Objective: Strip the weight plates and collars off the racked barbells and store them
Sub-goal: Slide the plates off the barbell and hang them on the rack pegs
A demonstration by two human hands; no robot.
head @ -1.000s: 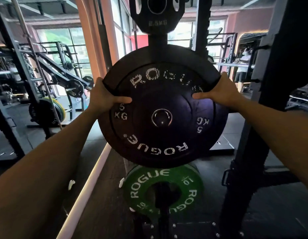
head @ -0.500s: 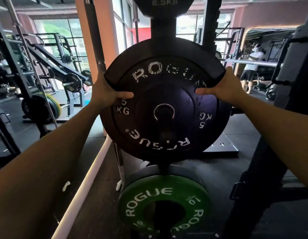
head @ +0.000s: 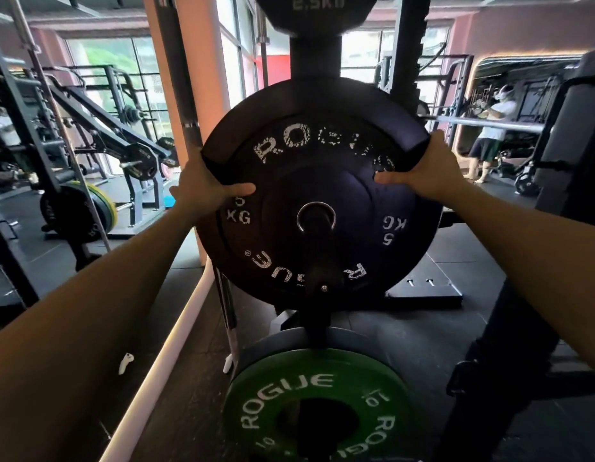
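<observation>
A black 5 kg ROGUE bumper plate point(head: 317, 181) fills the middle of the head view, its centre hole threaded onto a black storage peg point(head: 317, 255) of an upright plate rack. My left hand point(head: 206, 186) grips the plate's left rim with the thumb across its face. My right hand point(head: 426, 173) grips the right rim the same way. Another black plate sits just behind it on the same peg. A green 10 kg ROGUE plate point(head: 319, 405) hangs on the peg below, and a 2.5 kg plate point(head: 317, 8) on the peg above.
A dark rack upright point(head: 522, 311) stands close on the right. A racked barbell point(head: 482, 123) crosses behind at right, with a person point(head: 492, 128) beyond it. More racks and loaded plates point(head: 79, 208) stand at left. A white floor rail point(head: 162, 365) runs along the rubber floor.
The 5 kg plate has slid onto the storage peg, whose end now pokes out through the centre hole. Both hands keep their grip on the rim, and the view has tilted down.
</observation>
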